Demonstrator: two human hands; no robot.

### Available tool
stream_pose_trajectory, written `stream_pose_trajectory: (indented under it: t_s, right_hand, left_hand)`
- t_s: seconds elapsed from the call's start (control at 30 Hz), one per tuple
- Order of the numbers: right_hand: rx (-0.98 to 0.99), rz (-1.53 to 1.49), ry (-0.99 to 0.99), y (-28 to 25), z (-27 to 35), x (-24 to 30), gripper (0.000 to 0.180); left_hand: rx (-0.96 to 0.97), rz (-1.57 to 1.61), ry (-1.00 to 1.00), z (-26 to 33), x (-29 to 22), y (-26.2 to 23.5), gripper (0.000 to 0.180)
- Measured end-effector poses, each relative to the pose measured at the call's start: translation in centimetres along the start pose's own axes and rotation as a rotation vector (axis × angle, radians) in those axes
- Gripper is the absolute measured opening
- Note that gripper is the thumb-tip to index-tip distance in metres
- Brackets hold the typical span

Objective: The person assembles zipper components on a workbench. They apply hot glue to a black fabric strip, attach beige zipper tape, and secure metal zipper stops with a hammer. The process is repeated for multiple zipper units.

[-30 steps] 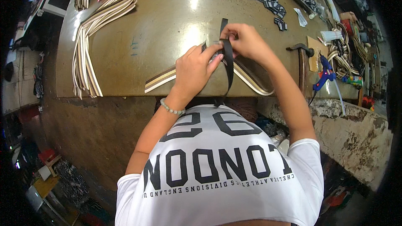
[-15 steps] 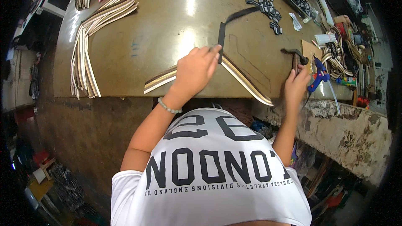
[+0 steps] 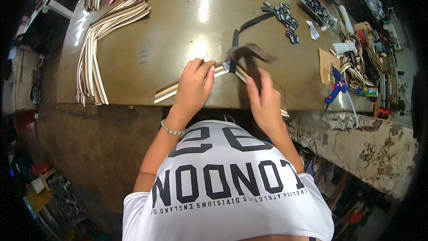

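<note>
lower centre: white shirt (image 3: 232, 223), short sleeves (image 3: 135, 207) | front: large black block print (image 3: 242, 180) | left of centre: pale beaded bracelet (image 3: 171, 130)

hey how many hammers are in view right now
1. The hammer is in the right hand, its head by the black strap. Others could be hidden.

Printed lettering on a white shirt (image 3: 229, 221)
Upside down in this view, a large two-digit black number (image 3: 242, 142) sits nearest the near edge of the table (image 3: 133, 80); next comes one word in big black capitals (image 3: 228, 183), then a row of small black capitals (image 3: 229, 200).
</note>
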State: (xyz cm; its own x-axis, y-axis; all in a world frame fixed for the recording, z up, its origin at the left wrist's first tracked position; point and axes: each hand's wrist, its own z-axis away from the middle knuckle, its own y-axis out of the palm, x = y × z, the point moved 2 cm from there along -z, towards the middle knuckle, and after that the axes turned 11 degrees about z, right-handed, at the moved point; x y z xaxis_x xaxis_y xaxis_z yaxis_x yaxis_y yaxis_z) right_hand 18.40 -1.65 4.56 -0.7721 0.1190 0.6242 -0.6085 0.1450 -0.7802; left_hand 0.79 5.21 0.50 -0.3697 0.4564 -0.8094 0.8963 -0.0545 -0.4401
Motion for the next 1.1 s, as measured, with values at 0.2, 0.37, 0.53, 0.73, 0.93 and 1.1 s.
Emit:
stream_pose_trajectory:
  t_s: [0.2, 0.37, 0.53, 0.73, 0.93, 1.1]
  right_hand:
    - [0.117, 0.207, -0.063, 0.2, 1.3, -0.4, 0.033]
    - [0.009, 0.017, 0.100, -1.7, 0.7, -2.2, 0.034]
    - [-0.389, 0.266, 0.341, -6.5, -1.3, -7.4, 0.045]
    - [-0.438, 0.468, 0.457, -7.9, -2.3, -13.9, 0.046]
    - [-0.402, 0.406, 0.475, -7.9, -1.9, -15.0, 0.044]
    - [-0.423, 0.292, 0.523, -8.6, -2.3, -15.0, 0.042]
  left_hand:
    - [0.067, -0.029, -0.006, -0.1, -0.6, -0.4, 0.024]
    - [0.048, -0.180, 0.032, -0.3, -0.7, 0.1, 0.019]
    - [0.152, -0.094, 0.011, -1.8, -0.9, 0.4, 0.013]
    - [0.327, 0.004, 0.159, -8.4, -2.2, -0.4, 0.016]
    - [0.039, -0.270, 0.609, -24.2, 1.7, -9.3, 0.020]
    - [-0.321, -0.813, 0.359, -35.0, 8.7, -20.1, 0.030]
